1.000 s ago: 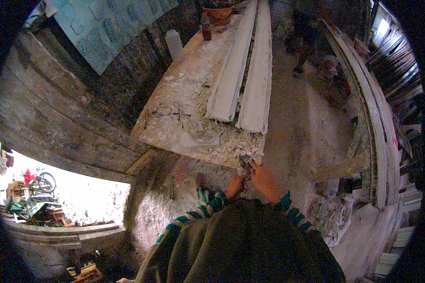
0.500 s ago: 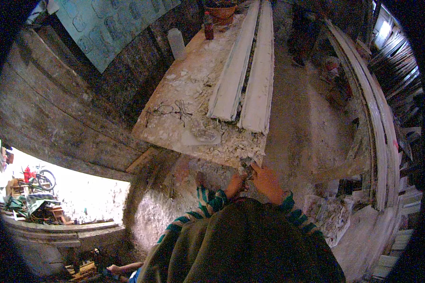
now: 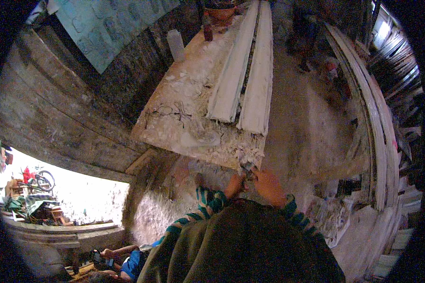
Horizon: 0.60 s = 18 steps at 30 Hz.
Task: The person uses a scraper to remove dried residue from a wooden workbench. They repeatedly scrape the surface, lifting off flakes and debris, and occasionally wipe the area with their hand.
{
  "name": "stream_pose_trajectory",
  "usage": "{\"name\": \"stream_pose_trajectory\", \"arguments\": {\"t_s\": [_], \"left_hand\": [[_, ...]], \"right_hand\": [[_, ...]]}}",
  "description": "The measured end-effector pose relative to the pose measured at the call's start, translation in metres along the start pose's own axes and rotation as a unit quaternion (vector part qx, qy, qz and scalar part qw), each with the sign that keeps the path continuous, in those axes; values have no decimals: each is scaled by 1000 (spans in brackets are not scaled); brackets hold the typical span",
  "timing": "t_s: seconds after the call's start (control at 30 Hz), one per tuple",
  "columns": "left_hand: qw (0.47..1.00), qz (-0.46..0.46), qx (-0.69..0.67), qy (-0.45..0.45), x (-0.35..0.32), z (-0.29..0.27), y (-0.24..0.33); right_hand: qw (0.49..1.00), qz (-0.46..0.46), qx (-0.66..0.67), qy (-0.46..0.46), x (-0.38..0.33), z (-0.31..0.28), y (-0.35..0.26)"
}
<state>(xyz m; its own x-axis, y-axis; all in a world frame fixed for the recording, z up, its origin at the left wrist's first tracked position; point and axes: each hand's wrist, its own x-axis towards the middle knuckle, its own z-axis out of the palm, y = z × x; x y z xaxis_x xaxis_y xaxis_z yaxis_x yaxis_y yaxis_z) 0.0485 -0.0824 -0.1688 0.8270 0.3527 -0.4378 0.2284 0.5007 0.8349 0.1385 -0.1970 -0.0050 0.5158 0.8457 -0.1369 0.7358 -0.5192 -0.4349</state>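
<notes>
At five o'clock by the worktop [image 3: 167, 92]: left hand [image 3: 233, 186], right hand [image 3: 269, 186], grey piece [image 3: 247, 166]; fingers' [image 3: 259, 175] grip indiscernible; steady handling advisable.

From my remote seat I count one left hand [image 3: 233, 186] and one right hand [image 3: 269, 185] — one table [image 3: 172, 92] with two long white strips [image 3: 229, 89] on it — one red bottle [image 3: 208, 33], one pale container [image 3: 176, 45], one orange basket [image 3: 220, 16], one bicycle [image 3: 46, 181].
</notes>
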Motion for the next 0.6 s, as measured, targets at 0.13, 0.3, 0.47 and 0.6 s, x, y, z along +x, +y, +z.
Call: {"name": "stream_pose_trajectory", "arguments": {"t_s": [0.13, 0.3, 0.47, 0.6], "left_hand": [[998, 18, 61, 4, 5, 2, -6], [994, -17, 108, -13, 14, -7, -12], [998, -13, 56, -6, 13, -6, -14], [990, 28, 134, 9, 16, -2, -16]], "right_hand": [[999, 25, -20, -35, -13, -7, -10], [999, -9, -9, 39, 14, -4, -16], [999, 13, -41, -27, -5, -2, -10], [998, 35, 48, 33, 12, 10, -12]]}}
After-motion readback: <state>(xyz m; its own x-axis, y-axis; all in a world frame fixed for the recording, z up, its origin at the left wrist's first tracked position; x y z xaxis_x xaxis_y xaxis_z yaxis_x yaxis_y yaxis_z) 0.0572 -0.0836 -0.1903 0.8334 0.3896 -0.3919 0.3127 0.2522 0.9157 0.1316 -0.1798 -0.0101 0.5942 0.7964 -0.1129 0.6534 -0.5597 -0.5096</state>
